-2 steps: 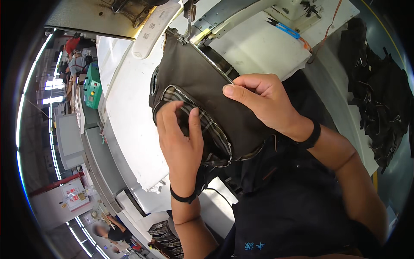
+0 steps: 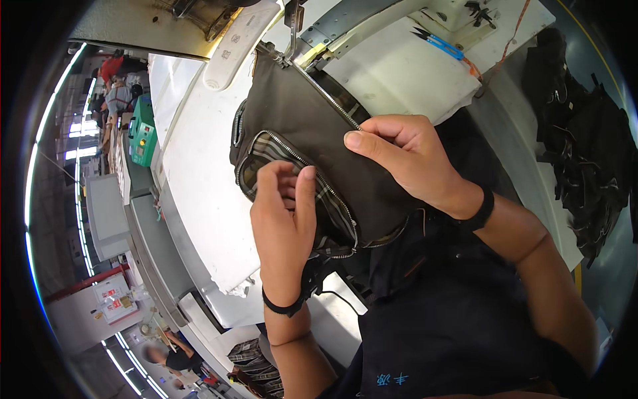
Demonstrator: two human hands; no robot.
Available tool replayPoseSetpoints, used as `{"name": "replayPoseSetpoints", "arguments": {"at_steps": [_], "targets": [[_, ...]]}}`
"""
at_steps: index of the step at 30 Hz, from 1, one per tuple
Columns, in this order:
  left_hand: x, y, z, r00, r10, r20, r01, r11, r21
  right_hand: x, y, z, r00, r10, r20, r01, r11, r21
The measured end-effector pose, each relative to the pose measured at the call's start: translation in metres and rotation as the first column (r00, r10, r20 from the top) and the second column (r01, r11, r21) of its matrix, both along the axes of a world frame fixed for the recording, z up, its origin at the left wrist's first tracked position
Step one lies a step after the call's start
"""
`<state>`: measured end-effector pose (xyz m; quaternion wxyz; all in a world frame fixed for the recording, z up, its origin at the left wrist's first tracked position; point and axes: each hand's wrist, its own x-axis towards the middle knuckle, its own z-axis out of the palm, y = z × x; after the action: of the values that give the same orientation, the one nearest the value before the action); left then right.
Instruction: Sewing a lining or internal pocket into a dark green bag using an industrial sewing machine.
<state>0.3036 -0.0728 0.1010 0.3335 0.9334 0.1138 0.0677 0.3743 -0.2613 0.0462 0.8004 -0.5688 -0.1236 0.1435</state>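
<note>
A dark brown fabric bag piece (image 2: pixel 286 100) lies on the white sewing table, its upper corner under the sewing machine's presser foot (image 2: pixel 282 58). A metal-toothed zipper (image 2: pixel 325 95) runs along its edge from the foot down to my right hand (image 2: pixel 412 156). Thumb and forefinger there pinch the zipper edge. My left hand (image 2: pixel 282 223) hovers over an open, curved zippered pocket (image 2: pixel 332 206) with plaid lining. Its fingers curl loosely, the thumb stands apart, and nothing shows between them. Part of the pocket is hidden behind that hand.
Blue thread snips (image 2: pixel 438 44) lie on the table at the far right. Dark fabric pieces (image 2: pixel 578 146) hang or lie in a heap at the right. Plaid cloth (image 2: pixel 256 366) sits low on the left. Beyond are a green box (image 2: pixel 142 133) and other people (image 2: pixel 179 359).
My left hand has drawn back slightly from the pocket's upper edge, and its fingers have curled more toward the thumb. The right hand and the bag piece stay in place.
</note>
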Motion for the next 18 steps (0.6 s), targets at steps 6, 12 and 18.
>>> {"name": "replayPoseSetpoints", "arguments": {"at_steps": [6, 12, 18], "targets": [[0.034, 0.009, -0.018, 0.976, 0.118, -0.185, -0.18, 0.915, -0.362, 0.0, 0.002, -0.003, 0.997, -0.007, 0.072, 0.01, 0.999, -0.036], [0.035, 0.012, -0.023, 0.996, 0.085, -0.041, -0.093, 0.938, -0.333, 0.003, 0.001, -0.007, 0.991, -0.03, 0.131, 0.039, 0.997, -0.066], [0.023, 0.024, -0.009, 0.978, 0.154, 0.14, -0.078, 0.894, -0.441, 0.0, 0.002, -0.001, 0.996, -0.032, 0.088, 0.033, 0.999, -0.012]]}}
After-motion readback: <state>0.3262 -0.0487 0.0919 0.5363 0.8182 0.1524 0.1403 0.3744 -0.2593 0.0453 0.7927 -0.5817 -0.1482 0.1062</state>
